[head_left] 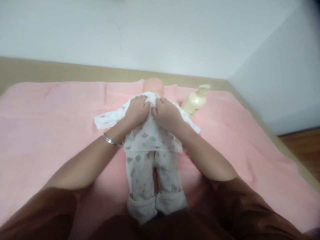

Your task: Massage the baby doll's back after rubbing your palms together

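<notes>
A baby doll (153, 85) lies with its head away from me, only the bald top of the head showing. It wears a white baby shirt (147, 136) with small green prints and matching pants (140, 170) with turned-up cuffs. My left hand (137, 109) is closed on the shirt's cloth just below the neck, a silver bangle on that wrist. Beside it, my right hand (166, 112) pinches the cloth on the other side of the neckline. The shirt's sleeves spread out flat to both sides. Behind my hands, part of the chest is hidden.
A pale yellow pump bottle (195, 102) stands tilted-looking right of the doll, near the right sleeve. Under everything is a pink blanket (57, 123) on a light wooden surface (75, 71). White walls (150, 36) rise behind and at the right.
</notes>
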`<state>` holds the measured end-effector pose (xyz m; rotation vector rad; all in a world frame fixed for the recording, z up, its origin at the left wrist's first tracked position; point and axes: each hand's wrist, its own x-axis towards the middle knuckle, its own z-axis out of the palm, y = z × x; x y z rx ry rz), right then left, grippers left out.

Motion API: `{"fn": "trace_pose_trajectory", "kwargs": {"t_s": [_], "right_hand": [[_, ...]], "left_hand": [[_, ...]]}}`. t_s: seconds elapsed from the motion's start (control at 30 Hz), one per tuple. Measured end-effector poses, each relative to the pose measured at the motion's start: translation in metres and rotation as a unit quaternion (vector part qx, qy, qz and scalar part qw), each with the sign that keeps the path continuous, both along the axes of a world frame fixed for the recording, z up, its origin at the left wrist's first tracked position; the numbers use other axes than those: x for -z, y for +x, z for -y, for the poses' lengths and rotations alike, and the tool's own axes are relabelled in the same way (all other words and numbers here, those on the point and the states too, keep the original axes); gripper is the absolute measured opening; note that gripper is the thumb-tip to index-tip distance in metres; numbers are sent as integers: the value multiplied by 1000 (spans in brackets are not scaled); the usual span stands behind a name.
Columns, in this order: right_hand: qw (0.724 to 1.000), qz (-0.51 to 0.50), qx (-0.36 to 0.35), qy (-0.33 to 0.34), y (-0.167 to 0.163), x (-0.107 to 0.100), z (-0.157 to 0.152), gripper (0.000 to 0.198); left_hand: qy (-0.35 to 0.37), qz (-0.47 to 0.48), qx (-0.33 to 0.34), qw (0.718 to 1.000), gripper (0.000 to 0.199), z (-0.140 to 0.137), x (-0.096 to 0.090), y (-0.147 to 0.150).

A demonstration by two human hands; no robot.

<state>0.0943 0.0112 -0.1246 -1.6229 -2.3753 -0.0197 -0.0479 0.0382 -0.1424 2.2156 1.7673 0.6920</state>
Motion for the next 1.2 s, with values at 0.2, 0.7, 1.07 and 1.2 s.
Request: {"fn": "trace_pose_trajectory", "kwargs": {"t_s": [0.2,0.7,1.07,1.2], "right_hand": [[1000,-11,-20,10,2,3,0,35],[999,-29,9,26,-1,10,-7,41],[994,-73,-10,-87,11,-9,-16,28],[994,-69,13,-78,13,-3,-27,33]], "left_hand": [[18,-28,-6,999,33,2,-2,3],[-28,16,15,999,47,10,-5,9],[42,-57,11,997,32,17,-2,12],[46,-69,30,996,33,30,-8,19]]}}
